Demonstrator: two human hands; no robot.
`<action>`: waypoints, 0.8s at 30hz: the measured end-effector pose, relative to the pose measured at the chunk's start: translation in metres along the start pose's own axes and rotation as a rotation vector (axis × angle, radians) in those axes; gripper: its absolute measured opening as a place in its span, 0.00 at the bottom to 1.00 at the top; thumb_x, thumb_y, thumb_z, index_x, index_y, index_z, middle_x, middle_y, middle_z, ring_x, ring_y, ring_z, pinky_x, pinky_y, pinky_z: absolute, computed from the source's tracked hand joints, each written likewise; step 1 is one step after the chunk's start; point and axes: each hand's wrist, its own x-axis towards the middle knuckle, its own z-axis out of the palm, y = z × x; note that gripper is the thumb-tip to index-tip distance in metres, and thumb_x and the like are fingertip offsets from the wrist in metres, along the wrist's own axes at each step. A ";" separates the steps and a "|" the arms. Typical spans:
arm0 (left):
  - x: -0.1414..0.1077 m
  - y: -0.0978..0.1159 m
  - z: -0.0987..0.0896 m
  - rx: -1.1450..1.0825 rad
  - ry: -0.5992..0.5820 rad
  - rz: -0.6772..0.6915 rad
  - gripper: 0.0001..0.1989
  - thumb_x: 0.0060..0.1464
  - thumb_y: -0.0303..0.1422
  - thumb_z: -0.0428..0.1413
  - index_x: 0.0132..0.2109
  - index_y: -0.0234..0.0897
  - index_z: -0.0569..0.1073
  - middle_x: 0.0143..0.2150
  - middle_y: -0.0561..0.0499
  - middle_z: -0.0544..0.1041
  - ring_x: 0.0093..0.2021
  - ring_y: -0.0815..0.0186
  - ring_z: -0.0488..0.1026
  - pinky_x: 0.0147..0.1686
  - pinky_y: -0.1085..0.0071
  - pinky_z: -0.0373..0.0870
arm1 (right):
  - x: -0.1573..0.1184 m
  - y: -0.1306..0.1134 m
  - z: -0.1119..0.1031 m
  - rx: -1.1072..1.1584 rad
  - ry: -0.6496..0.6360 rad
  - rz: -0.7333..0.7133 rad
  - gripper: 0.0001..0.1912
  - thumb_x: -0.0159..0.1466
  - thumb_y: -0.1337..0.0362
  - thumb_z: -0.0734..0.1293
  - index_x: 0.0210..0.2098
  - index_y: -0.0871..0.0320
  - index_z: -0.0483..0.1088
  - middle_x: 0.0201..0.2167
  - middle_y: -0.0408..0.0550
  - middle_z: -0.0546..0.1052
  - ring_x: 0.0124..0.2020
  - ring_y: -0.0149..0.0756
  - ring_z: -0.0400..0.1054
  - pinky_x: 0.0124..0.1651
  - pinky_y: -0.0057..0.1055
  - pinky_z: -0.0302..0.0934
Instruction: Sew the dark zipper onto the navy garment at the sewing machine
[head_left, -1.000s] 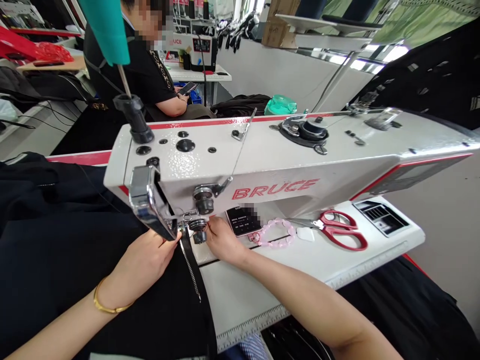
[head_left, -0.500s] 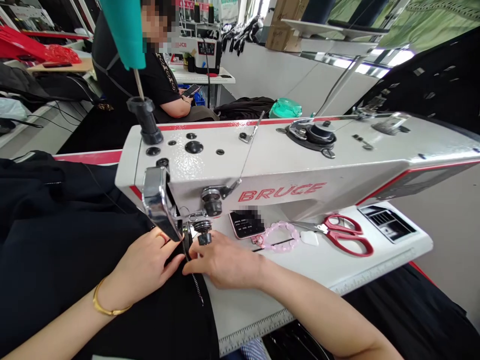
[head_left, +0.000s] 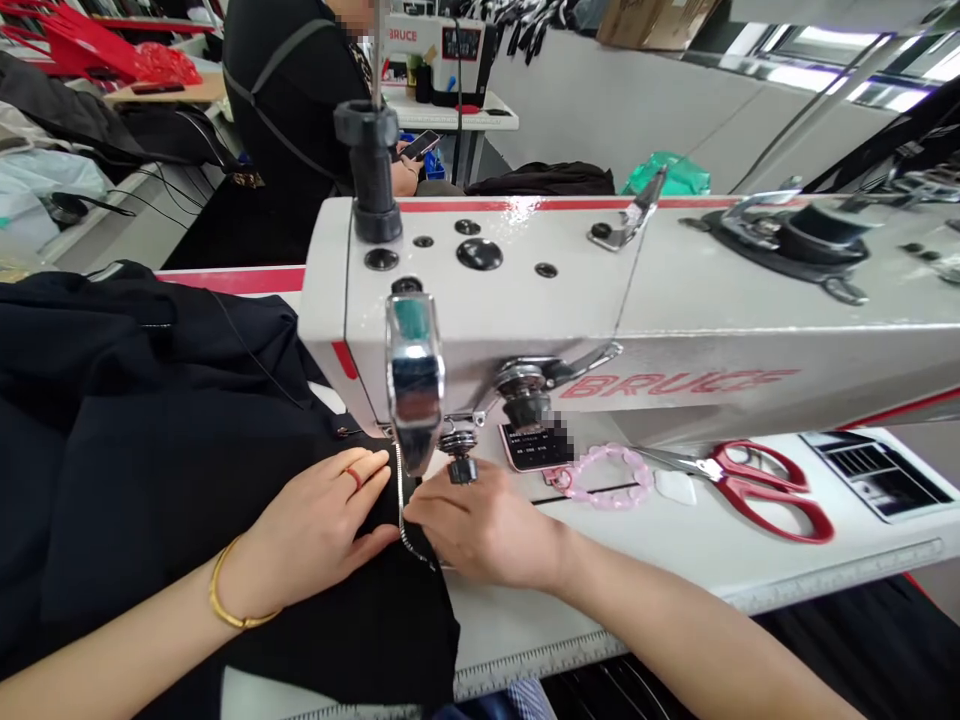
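Dark fabric (head_left: 180,480) is spread over the left of the sewing table and under the head of a white sewing machine (head_left: 465,300). A zipper strip (head_left: 403,510) with pale teeth runs down the fabric below the needle area, its lower end curving right. My left hand (head_left: 322,520) lies flat on the fabric just left of the zipper, fingers stretched out. On the zipper's right side my right hand (head_left: 480,525) has its fingers closed at the zipper's edge. The machine's tension knob partly covers that hand, and the needle is hidden.
A phone (head_left: 525,450), a pink bead bracelet (head_left: 607,478) and red-handled scissors (head_left: 765,490) lie on the table (head_left: 525,640) to the right. Behind the machine a person in black (head_left: 289,100) sits holding a phone. A teal bag (head_left: 667,175) is at the back.
The view has shifted, so the machine appears nearer and farther right. My left hand's fingers have flattened beside the zipper. My right hand's fingers have drawn together, and the zipper lies in a different curve.
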 end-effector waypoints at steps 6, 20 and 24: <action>0.004 -0.002 0.000 -0.081 -0.037 -0.038 0.17 0.52 0.37 0.52 0.46 0.29 0.70 0.46 0.39 0.71 0.47 0.55 0.67 0.44 0.60 0.70 | -0.001 -0.007 0.003 -0.081 -0.151 -0.018 0.10 0.61 0.72 0.56 0.25 0.60 0.63 0.25 0.45 0.69 0.23 0.30 0.60 0.28 0.30 0.50; 0.012 -0.011 -0.001 -0.011 -0.104 -0.025 0.16 0.54 0.40 0.49 0.43 0.34 0.72 0.40 0.42 0.73 0.39 0.57 0.68 0.35 0.62 0.68 | 0.002 -0.004 0.008 0.004 -0.294 0.113 0.04 0.57 0.72 0.61 0.27 0.60 0.66 0.28 0.44 0.70 0.26 0.30 0.62 0.28 0.29 0.51; 0.016 -0.023 0.002 0.052 -0.093 -0.012 0.16 0.54 0.41 0.49 0.41 0.34 0.73 0.34 0.44 0.74 0.33 0.59 0.69 0.32 0.64 0.67 | 0.009 0.003 0.011 -0.018 -0.336 0.170 0.06 0.59 0.72 0.59 0.29 0.59 0.67 0.29 0.45 0.71 0.28 0.31 0.63 0.31 0.29 0.53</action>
